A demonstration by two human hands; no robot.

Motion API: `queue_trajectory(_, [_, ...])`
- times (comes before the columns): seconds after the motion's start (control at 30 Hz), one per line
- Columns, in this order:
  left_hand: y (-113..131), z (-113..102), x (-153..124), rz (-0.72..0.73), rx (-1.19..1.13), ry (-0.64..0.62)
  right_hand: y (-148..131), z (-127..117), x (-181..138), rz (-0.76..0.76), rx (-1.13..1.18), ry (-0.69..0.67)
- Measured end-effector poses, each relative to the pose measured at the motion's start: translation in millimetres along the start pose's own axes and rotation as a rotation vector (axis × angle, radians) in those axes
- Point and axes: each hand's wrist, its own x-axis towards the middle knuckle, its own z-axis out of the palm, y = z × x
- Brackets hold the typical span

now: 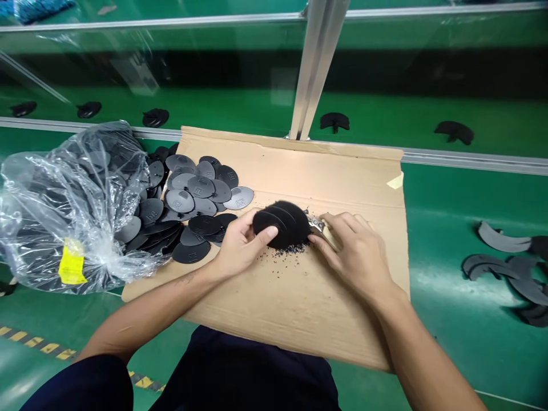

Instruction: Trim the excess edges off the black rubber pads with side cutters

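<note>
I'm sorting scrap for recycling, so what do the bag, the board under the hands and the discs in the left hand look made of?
Bag: likely glossy clear plastic film, being see-through and crinkled. Board: probably matte brown cardboard, judging by its creases. Discs: thin, dull black, uniform; perhaps plastic, possibly rubber.

There's a silver metal post (319, 63) rising at the back edge of a flat brown cardboard sheet (299, 319), plus a long silver metal rail (475, 160) running off both ways. Past the rail sit five small dark curved pieces (335, 121), three left of the post, two right. Over on the right, a loose bunch of grey-black crescent-shaped pieces (522, 267) lies on a glossy green tabletop (445, 200). Top left's a shiny blue bundle (43, 10), cut off, can't tell what. Lower left, yellow-and-black striped tape (40, 343) on the floor.
</note>
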Motion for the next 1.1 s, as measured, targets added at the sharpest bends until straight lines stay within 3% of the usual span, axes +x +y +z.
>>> queue_trajectory(0.1, [0,1,4,-0.243,-0.245,-0.018,4,-1,2,0.106,-0.193,-0.042])
queue_trajectory(0.17, [0,1,6,-0.329,-0.327,-0.058,6,-2,3,0.148,-0.259,-0.054])
queue_trajectory(0.33, [1,3,7,-0.309,-0.350,-0.016,9,1,2,0.121,-0.272,-0.087])
queue_trajectory(0.47, [-3,1,6,-0.148,-0.201,0.000,10,1,2,0.095,-0.136,-0.035])
queue_trajectory(0.63, [-3,-1,2,0.442,0.243,-0.092,-3,-4,0,-0.171,0.256,0.118])
queue_trajectory(0.7, [-2,1,0,0.569,0.294,-0.147,-10,-5,-2,-0.263,0.299,0.172])
queue_trajectory(1.1, [-4,1,-4,0.494,0.362,-0.051,-18,-5,-6,-0.253,0.090,0.409])
